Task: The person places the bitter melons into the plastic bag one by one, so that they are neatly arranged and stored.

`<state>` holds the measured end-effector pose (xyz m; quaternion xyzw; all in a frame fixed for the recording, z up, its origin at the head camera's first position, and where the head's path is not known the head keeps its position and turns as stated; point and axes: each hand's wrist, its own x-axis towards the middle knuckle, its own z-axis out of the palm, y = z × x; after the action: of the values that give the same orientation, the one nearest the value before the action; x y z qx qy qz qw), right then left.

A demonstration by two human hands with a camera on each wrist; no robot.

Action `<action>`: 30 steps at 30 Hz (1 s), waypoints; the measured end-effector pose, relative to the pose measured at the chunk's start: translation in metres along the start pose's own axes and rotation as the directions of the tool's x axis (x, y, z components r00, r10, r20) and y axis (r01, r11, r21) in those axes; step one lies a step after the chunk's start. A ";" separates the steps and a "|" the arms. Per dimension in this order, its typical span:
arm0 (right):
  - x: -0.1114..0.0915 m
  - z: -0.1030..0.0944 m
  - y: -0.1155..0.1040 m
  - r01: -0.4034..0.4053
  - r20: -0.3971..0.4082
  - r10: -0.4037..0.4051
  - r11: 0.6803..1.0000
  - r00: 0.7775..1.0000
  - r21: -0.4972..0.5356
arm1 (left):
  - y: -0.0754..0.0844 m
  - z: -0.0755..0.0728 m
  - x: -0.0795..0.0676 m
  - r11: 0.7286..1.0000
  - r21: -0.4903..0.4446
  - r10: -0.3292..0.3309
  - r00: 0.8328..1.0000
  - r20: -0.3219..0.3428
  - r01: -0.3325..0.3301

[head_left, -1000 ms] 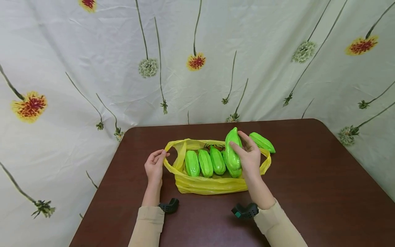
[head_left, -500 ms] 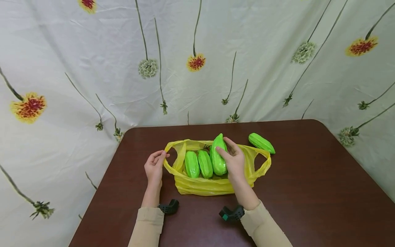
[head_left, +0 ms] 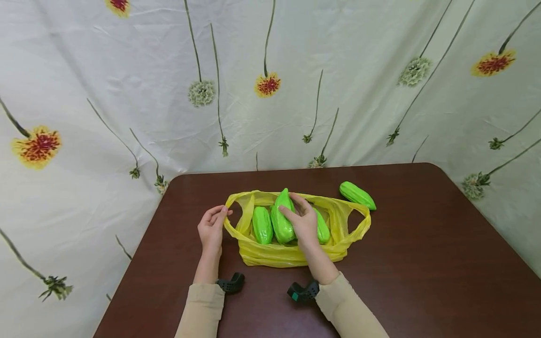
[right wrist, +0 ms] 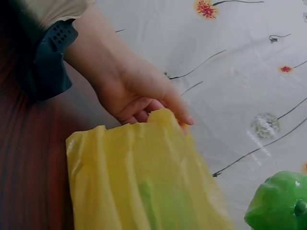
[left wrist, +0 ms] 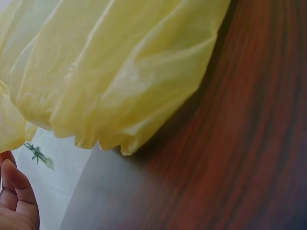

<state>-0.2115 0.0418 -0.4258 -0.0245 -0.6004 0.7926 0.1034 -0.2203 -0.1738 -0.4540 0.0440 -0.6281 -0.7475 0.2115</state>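
A yellow plastic bag [head_left: 291,256] lies on the table with its mouth open upward. At the bag's left handle, my left hand [head_left: 212,227] pinches the plastic; the right wrist view shows that hand [right wrist: 139,91] at the bag's edge. My right hand [head_left: 305,223] grips a green, ridged, gourd-like vegetable [head_left: 282,220], pointed end up, over the bag's mouth. A matching green vegetable [head_left: 262,225] lies in the bag to its left, and another [head_left: 322,227] shows right of my hand. What lies under the held one is mostly hidden.
One more green vegetable [head_left: 357,195] lies on the dark wooden table [head_left: 422,263] behind the bag's right handle. A pale flowered cloth [head_left: 169,70] hangs behind the table. Both wrists wear a black device, the left one [head_left: 231,283] near the bag's front.
My right hand has moved left above the bag with the green vegetable, ending lower. Vegetables on the bag's right side are uncovered again. The left hand has stayed at the handle.
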 end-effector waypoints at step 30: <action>0.001 0.015 0.030 -0.023 0.038 0.025 0.997 0.999 -0.072 | -0.026 -0.005 0.011 0.999 -0.041 0.000 0.999 -0.037 -0.002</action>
<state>-0.2187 0.0204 -0.4504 -0.0200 -0.6301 0.7720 0.0813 -0.2356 -0.1790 -0.4772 0.0530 -0.6088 -0.7591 0.2243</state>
